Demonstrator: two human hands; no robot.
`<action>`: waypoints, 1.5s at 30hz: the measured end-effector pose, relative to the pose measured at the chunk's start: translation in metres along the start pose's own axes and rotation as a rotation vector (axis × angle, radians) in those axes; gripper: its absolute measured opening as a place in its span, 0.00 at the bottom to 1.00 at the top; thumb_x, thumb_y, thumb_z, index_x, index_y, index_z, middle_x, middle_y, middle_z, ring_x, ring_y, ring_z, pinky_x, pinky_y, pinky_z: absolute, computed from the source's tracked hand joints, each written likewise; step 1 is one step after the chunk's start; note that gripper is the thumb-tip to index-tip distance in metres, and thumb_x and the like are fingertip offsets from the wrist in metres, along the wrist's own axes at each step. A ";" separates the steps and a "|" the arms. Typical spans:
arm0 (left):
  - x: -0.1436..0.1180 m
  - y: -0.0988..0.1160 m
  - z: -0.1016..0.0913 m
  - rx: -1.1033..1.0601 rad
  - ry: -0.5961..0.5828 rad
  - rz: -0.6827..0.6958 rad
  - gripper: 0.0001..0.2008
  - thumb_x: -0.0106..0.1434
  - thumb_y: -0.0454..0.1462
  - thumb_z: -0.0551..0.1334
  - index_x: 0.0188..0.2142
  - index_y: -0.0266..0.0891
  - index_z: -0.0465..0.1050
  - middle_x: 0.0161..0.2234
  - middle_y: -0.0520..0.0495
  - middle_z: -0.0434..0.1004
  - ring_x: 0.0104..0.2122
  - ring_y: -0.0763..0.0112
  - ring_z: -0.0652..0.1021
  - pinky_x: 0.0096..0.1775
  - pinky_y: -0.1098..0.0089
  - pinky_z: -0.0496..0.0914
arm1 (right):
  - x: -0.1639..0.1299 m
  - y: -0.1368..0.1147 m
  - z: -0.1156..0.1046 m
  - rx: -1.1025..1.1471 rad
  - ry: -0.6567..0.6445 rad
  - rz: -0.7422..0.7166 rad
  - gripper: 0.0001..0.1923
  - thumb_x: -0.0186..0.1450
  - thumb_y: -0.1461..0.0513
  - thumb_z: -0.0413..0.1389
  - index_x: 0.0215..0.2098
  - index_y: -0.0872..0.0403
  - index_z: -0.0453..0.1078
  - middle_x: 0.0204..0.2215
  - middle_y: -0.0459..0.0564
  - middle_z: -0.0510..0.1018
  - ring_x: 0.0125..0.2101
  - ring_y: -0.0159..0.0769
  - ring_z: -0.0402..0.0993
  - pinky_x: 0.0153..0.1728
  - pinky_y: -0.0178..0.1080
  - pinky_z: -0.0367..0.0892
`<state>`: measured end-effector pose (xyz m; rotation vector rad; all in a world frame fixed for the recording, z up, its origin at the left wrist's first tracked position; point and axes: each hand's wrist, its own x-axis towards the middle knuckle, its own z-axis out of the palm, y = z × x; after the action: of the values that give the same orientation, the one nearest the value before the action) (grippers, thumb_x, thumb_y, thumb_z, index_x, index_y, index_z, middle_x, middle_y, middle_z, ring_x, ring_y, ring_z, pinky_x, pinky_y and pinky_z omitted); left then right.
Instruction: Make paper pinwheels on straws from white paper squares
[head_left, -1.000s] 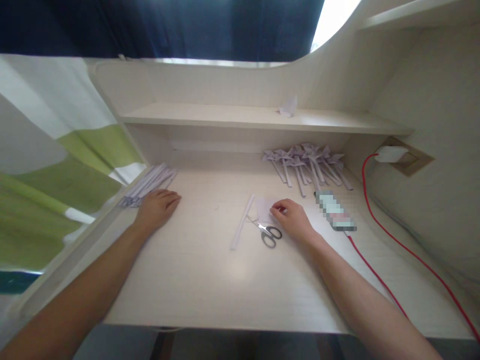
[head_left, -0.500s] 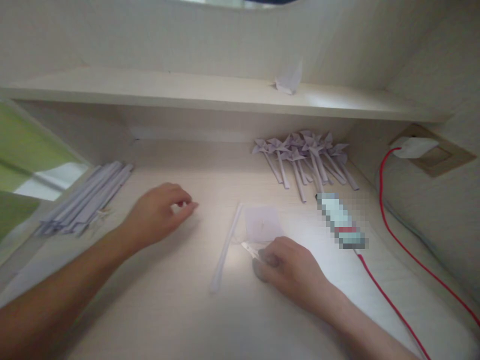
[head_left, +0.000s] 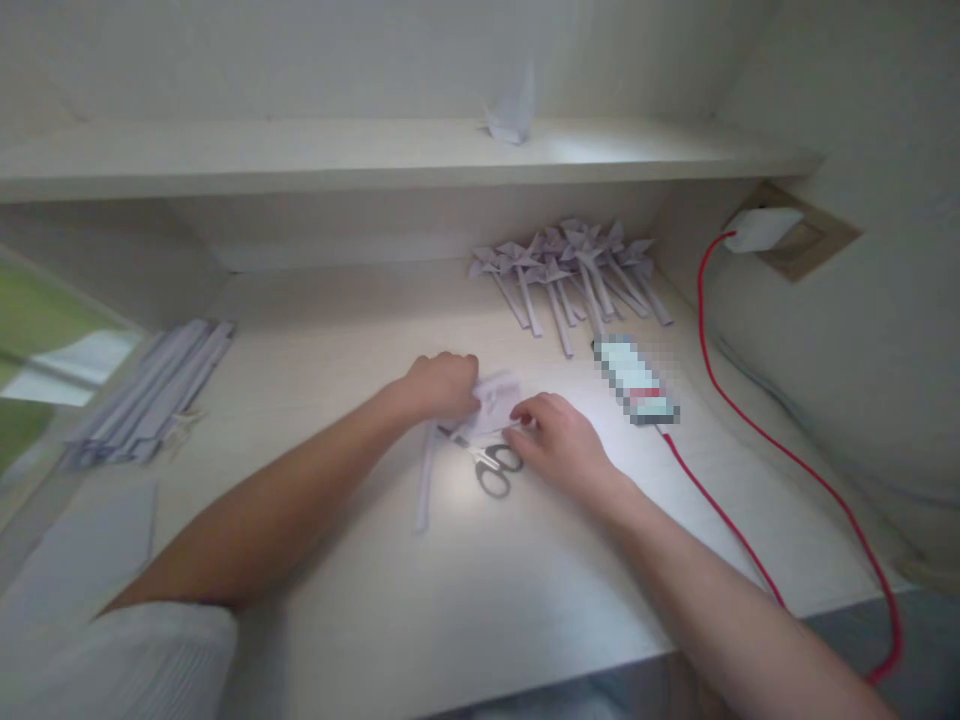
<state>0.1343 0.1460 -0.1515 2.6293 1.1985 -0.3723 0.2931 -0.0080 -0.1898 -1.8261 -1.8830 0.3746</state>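
My left hand is closed on the left side of a small white paper square, which is tilted and slightly blurred. The fingertips are partly hidden. At the square's lower right edge my right hand is open, with curved fingers and a gap between thumb and forefinger. A pair of scissors with dark grey handles lies just below the paper, beside the right thumb. A rolled white paper stick rests left of the scissors, its upper end behind my left hand.
Several paper pinwheels on sticks lie at the back right. A phone with a red cable is in front of them. Several paper sticks are piled at the left. A folded paper piece stands on the shelf.
My right hand has let go of the scissors, which now lie on the table. My left hand has moved right and taken hold of the paper square. The view has shifted.
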 end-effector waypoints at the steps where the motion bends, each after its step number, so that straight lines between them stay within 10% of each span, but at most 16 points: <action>1: 0.005 0.002 -0.001 0.000 -0.019 -0.023 0.22 0.54 0.43 0.68 0.48 0.39 0.79 0.47 0.34 0.83 0.47 0.47 0.81 0.48 0.55 0.73 | 0.001 0.000 0.000 -0.011 0.010 0.004 0.09 0.68 0.59 0.60 0.44 0.53 0.76 0.40 0.53 0.80 0.43 0.44 0.75 0.44 0.41 0.65; 6: 0.007 0.006 -0.005 -0.061 0.011 -0.097 0.20 0.52 0.40 0.67 0.45 0.43 0.82 0.46 0.39 0.85 0.45 0.52 0.83 0.45 0.63 0.74 | -0.003 -0.012 -0.003 -0.054 -0.051 -0.035 0.07 0.66 0.56 0.62 0.36 0.51 0.77 0.34 0.48 0.81 0.35 0.39 0.75 0.36 0.38 0.63; 13: -0.044 -0.010 -0.034 -0.125 0.351 -0.185 0.16 0.57 0.38 0.61 0.44 0.43 0.81 0.43 0.39 0.85 0.41 0.55 0.82 0.39 0.65 0.71 | -0.002 -0.011 -0.022 -0.069 -0.062 -0.023 0.11 0.70 0.54 0.57 0.38 0.51 0.78 0.37 0.49 0.83 0.37 0.38 0.77 0.36 0.37 0.62; 20: -0.072 -0.016 -0.072 -0.388 0.528 0.019 0.14 0.59 0.38 0.59 0.40 0.38 0.81 0.35 0.44 0.83 0.33 0.61 0.80 0.34 0.67 0.69 | -0.007 -0.020 -0.022 -0.141 -0.213 -0.006 0.11 0.61 0.53 0.65 0.35 0.51 0.80 0.36 0.52 0.83 0.34 0.39 0.79 0.31 0.36 0.63; 26: -0.066 -0.015 -0.087 -0.937 0.479 0.266 0.11 0.56 0.39 0.65 0.36 0.34 0.79 0.29 0.48 0.79 0.28 0.68 0.76 0.31 0.69 0.68 | -0.005 -0.051 -0.019 -0.344 -0.331 -0.030 0.10 0.59 0.59 0.61 0.33 0.56 0.82 0.35 0.60 0.83 0.35 0.48 0.82 0.31 0.40 0.68; 35: -0.071 -0.035 -0.103 -1.173 0.493 0.462 0.12 0.58 0.39 0.69 0.39 0.33 0.80 0.31 0.46 0.81 0.29 0.70 0.77 0.31 0.70 0.71 | -0.001 -0.069 -0.044 -0.432 -0.468 -0.034 0.12 0.51 0.54 0.67 0.27 0.54 0.84 0.27 0.59 0.84 0.26 0.49 0.82 0.23 0.39 0.64; 45: -0.073 -0.041 -0.114 -1.234 0.536 0.517 0.13 0.59 0.40 0.70 0.41 0.34 0.80 0.34 0.45 0.82 0.31 0.68 0.79 0.32 0.70 0.74 | -0.013 -0.042 -0.043 -0.167 -0.233 0.033 0.04 0.58 0.65 0.61 0.30 0.52 0.80 0.32 0.49 0.83 0.32 0.39 0.79 0.32 0.38 0.64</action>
<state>0.0720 0.1556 -0.0243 1.7664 0.4658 0.9161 0.2798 -0.0293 -0.1338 -1.9980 -2.0978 0.4721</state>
